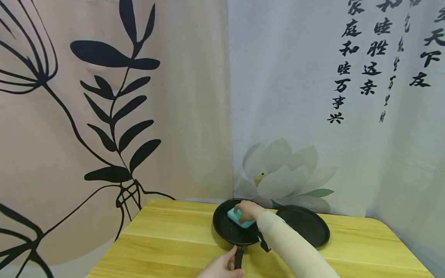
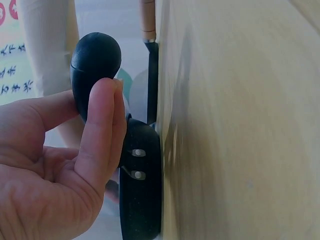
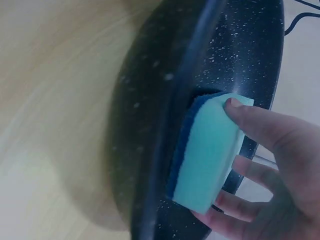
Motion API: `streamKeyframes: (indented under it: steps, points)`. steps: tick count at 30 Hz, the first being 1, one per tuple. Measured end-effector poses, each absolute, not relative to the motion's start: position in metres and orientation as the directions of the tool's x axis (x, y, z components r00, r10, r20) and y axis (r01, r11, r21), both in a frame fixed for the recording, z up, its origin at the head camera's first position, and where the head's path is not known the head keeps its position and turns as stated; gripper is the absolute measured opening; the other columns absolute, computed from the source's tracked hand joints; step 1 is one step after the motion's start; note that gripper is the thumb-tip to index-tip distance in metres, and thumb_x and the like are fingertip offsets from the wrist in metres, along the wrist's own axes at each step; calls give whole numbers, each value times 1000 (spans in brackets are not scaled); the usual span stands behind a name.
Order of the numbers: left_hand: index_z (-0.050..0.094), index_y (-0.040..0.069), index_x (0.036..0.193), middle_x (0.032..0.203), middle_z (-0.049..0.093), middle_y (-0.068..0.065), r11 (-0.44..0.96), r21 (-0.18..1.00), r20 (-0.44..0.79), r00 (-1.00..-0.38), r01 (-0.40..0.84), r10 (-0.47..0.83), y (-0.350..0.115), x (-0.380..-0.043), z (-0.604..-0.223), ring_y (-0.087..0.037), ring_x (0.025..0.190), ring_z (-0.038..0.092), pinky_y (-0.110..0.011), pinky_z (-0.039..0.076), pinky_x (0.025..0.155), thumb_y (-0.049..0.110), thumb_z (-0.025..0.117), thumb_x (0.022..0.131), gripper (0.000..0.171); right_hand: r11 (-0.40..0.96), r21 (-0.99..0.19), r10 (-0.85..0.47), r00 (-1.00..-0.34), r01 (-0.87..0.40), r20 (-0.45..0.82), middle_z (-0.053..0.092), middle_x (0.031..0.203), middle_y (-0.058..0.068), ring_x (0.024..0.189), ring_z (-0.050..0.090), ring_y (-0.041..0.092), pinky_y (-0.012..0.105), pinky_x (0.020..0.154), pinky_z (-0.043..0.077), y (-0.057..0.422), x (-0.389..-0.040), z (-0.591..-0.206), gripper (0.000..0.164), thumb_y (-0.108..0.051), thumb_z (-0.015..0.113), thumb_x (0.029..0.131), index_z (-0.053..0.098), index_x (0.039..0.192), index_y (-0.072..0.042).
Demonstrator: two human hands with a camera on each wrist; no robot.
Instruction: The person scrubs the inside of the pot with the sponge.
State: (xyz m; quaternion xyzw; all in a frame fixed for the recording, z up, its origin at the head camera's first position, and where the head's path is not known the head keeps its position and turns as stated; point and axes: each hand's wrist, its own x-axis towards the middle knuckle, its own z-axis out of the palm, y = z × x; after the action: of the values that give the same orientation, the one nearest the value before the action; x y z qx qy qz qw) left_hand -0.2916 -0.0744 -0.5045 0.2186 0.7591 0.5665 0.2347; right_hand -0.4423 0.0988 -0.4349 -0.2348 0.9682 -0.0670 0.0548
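Observation:
A black speckled frying pan [image 1: 222, 227] sits on the table towards the back. My left hand [image 1: 222, 265] grips its black handle [image 1: 238, 258] from the left; in the left wrist view, fingers of the left hand [image 2: 55, 160] lie on both sides of the handle [image 2: 95, 57]. Inside the pan, my right hand [image 1: 249, 210] holds a turquoise sponge [image 1: 233, 216]. In the right wrist view, the thumb presses the sponge's [image 3: 207, 150] upper end and fingertips lie along its other side. Its dark blue scouring layer [image 3: 182, 145] faces the pan's surface.
A flat black pan [image 1: 304, 226] stands right of the frying pan, partly behind the right sleeve [image 1: 292, 243]. A wooden handle [image 2: 148, 20] shows in the left wrist view. Behind the wooden table [image 1: 174, 231] hangs a printed curtain [image 1: 194, 116].

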Motion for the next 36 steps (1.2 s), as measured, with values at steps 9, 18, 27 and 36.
streamKeyframes:
  steps: [9,18,27,36]
  points:
    - [23,-7,150,77,65,-3,239,968,-84,-788,81,610,-80,-331,-571,-14,68,63,-29,50,59,39,69,91,88,872,-158,-478,-875,-464,-71,53,108,3,91,54,19,37,81,48,105,-443,-441,60,-20,85,75,63,131,-24]
    - [25,-1,152,80,67,-8,254,967,-148,-809,2,569,-77,-332,-574,-19,70,65,-30,51,59,40,76,83,95,865,-134,-498,-861,-484,-101,55,107,3,90,53,17,36,83,47,112,-443,-435,57,-25,85,75,65,129,-24]
    - [28,1,151,83,67,-12,245,969,-158,-811,-18,564,-77,-337,-577,-24,71,66,-35,52,58,41,79,80,96,860,-142,-505,-858,-490,-97,55,109,4,92,53,18,37,85,47,118,-441,-434,56,-24,87,73,67,126,-23]
    - [24,-10,148,80,65,-1,339,938,-146,-812,68,565,-73,-289,-501,-11,70,62,-26,51,62,32,67,93,82,869,-152,-490,-863,-472,-125,54,113,3,101,54,21,40,90,46,122,-435,-433,55,-29,85,75,67,126,-23]
